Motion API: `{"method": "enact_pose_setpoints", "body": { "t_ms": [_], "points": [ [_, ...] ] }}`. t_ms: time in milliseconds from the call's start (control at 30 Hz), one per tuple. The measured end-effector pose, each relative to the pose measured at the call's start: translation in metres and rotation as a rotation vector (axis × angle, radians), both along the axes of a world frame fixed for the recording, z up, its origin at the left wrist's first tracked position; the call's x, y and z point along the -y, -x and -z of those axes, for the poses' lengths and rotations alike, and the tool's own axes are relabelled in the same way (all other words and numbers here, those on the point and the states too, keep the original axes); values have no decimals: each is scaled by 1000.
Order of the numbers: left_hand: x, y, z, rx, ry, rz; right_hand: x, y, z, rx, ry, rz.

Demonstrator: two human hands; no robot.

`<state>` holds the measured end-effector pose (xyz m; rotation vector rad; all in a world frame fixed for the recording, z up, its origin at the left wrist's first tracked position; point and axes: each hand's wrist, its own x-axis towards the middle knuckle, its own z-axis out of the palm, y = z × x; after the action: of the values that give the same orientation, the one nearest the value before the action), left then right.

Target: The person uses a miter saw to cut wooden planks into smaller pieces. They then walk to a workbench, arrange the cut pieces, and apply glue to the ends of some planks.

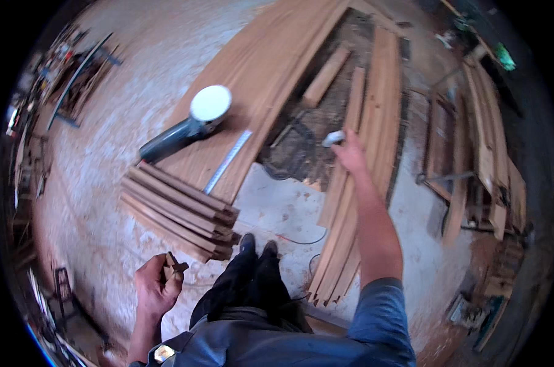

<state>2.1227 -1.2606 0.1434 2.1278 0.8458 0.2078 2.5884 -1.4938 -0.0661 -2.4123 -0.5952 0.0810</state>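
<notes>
My left hand [153, 287] is closed around a small dark-brown piece of wood [175, 267], held low in front of me beside a stack of wooden strips [179, 211]. Stretched out to the right, my right hand [351, 154] grips a small white object [333, 138], blurred and too small to name. That hand is over long wooden boards [375, 116] lying side by side. A power tool with a round white disc [210, 104] and a dark body rests on a wide wooden panel [271, 55]. A metal ruler [228, 162] lies on the panel near the tool.
Between panel and boards, a rough dark surface [289, 147] carries a short wood block [327, 74] and a cable. A thin cord [304, 243] runs over the dusty floor near my feet. More timber leans on a rack [472, 153] at right; cluttered scraps [63, 67] line the left.
</notes>
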Motion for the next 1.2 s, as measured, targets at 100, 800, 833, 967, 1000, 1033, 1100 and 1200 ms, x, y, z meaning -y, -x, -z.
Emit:
{"method": "enact_pose_setpoints", "body": {
  "t_ms": [100,800,833,967,1000,1033,1100,1200],
  "points": [
    [-10,23,3,-84,-140,-60,-16,-2,13,-48,65,-82],
    [-77,65,-14,209,-849,356,-91,260,-202,-952,-588,-737],
    [-83,71,-15,216,-858,372,-101,274,-209,-903,-548,-842],
    [-109,100,-22,252,-860,428,-142,323,-233,-985,-276,-835],
    [-114,109,-23,254,-866,433,-157,335,-242,-1078,-227,-808],
    [-120,118,-24,264,-875,439,-171,345,-252,-1162,-176,-775],
    [-129,136,-28,250,-912,431,-193,368,-261,-1216,-154,-764],
    [-139,157,-30,296,-971,373,-214,384,-256,-925,-114,-926]
  ]
}}
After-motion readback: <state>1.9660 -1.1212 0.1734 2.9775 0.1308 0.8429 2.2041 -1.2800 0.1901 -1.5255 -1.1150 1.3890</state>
